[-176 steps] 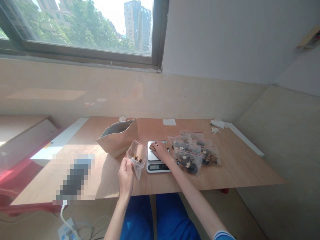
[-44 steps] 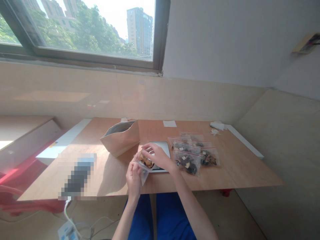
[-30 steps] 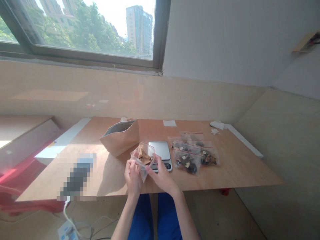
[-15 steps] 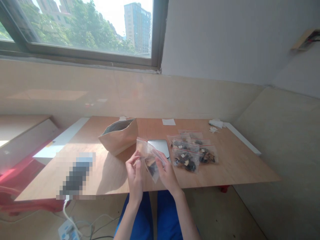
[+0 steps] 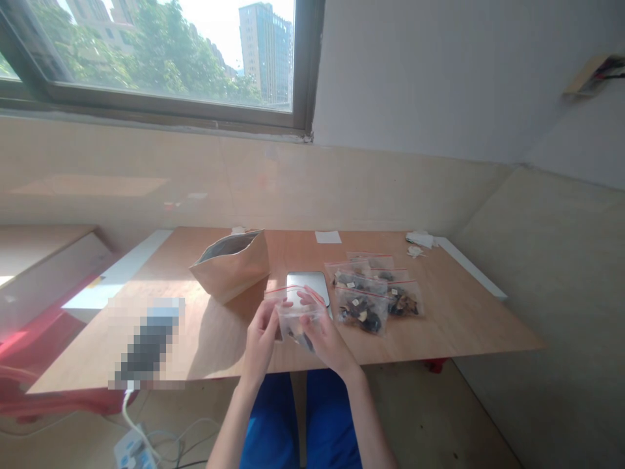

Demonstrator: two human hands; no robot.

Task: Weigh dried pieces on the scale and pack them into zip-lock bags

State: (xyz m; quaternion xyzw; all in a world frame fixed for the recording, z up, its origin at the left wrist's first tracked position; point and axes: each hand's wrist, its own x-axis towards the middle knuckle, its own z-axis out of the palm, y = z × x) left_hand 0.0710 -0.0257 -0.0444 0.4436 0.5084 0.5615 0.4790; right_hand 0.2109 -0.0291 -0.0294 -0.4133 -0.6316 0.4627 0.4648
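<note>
Plastic and clear, the bag [image 5: 295, 317] pinched by the left hand [image 5: 260, 331] and right hand [image 5: 328, 337] in front of the scale [image 5: 306, 281] looks light, limp and slippery, its dark pieces [image 5: 303, 339] perhaps brittle, so the red-lined top [image 5: 287, 290] seems the safest hold.

a clear, red-striped zip bag [image 5: 294, 318] is held roughly upright, dark pieces [image 5: 301, 338] low inside.

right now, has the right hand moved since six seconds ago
Yes, down in the view: judged against the digital scale, the right hand went from on top toward its near side, and holds a clear zip bag.
</note>
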